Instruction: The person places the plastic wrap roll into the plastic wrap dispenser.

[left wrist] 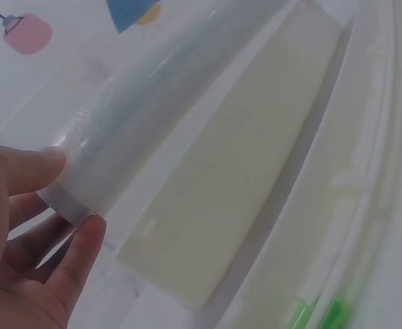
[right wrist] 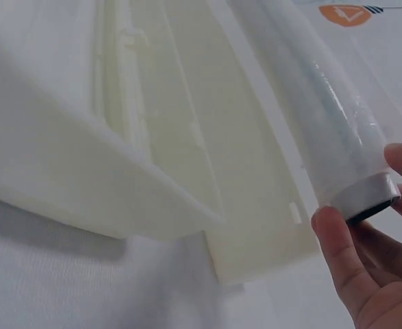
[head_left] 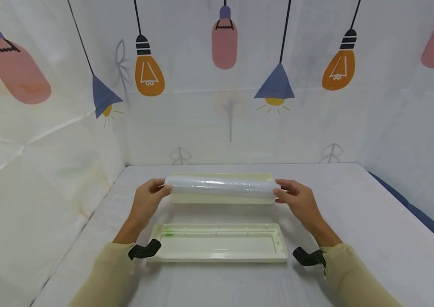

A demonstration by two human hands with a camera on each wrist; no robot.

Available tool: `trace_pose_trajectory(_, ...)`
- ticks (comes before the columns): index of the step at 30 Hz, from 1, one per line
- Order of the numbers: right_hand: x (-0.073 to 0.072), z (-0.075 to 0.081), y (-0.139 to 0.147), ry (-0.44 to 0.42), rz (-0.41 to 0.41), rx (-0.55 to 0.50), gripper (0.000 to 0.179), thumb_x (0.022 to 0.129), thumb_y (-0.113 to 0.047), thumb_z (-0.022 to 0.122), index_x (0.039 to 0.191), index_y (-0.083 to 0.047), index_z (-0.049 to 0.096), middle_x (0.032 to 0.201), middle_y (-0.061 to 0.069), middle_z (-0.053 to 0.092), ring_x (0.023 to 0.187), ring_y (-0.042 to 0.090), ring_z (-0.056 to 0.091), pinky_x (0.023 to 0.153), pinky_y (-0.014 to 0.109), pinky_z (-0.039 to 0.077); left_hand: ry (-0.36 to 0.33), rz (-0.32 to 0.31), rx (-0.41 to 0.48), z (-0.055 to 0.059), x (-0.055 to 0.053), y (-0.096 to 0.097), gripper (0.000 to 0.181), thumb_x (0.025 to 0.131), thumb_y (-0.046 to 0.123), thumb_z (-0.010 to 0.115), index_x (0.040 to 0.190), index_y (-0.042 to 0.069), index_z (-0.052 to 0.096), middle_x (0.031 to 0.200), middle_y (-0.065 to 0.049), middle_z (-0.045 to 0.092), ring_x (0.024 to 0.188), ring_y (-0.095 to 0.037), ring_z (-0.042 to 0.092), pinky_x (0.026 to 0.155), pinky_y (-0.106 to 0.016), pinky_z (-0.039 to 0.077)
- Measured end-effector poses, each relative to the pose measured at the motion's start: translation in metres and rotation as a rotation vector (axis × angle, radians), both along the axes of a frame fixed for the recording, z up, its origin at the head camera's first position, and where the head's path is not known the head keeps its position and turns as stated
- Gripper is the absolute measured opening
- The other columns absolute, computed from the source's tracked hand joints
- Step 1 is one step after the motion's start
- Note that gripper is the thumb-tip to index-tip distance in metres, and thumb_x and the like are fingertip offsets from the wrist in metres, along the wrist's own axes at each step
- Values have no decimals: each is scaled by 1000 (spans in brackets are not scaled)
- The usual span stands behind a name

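A roll of clear plastic wrap (head_left: 220, 186) is held level between both hands, above a cream plastic box (head_left: 220, 199). My left hand (head_left: 149, 198) grips its left end, thumb on the near side; in the left wrist view the fingertips (left wrist: 88, 229) curl under the roll's rim. At the other end my right hand (head_left: 297, 200) pinches the roll, and the right wrist view shows the dark hollow of its core (right wrist: 375, 211). Closer to me lies a shallow cream lid (head_left: 220, 260), inner side up, with a green slider (head_left: 168, 233) near its left end. The roll partly hides the box.
The table is covered with a white cloth (head_left: 336, 204). White sheets (head_left: 201, 123) printed with hanging lamps stand at the back and sides. A dark blue strip (head_left: 412, 209) runs along the right edge.
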State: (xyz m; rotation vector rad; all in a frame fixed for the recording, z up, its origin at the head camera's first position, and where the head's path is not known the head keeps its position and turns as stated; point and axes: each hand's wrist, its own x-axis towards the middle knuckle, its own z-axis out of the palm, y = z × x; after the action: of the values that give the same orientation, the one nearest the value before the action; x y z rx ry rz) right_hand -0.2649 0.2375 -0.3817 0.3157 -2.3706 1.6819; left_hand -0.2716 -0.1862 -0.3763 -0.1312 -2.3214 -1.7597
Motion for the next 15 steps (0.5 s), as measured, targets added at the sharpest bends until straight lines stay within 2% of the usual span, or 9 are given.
trace_pose_trajectory(9,-5,4,1,-6,7,-52,49,95,-23,72,132,6,59,126,22,61,98,21,69,80,27,58,-30,-2,15,2,-3,2,42,96,23,71,126,-5,62,128,-18,63,108,-16,63,92,-20,47)
trace_pose_trajectory(15,-9,7,2,-6,10,-88,49,95,-20,73,132,8,58,126,24,61,96,16,69,79,29,58,-78,-18,20,5,-7,0,45,95,24,72,129,-4,61,134,-16,59,116,-20,59,97,-28,46)
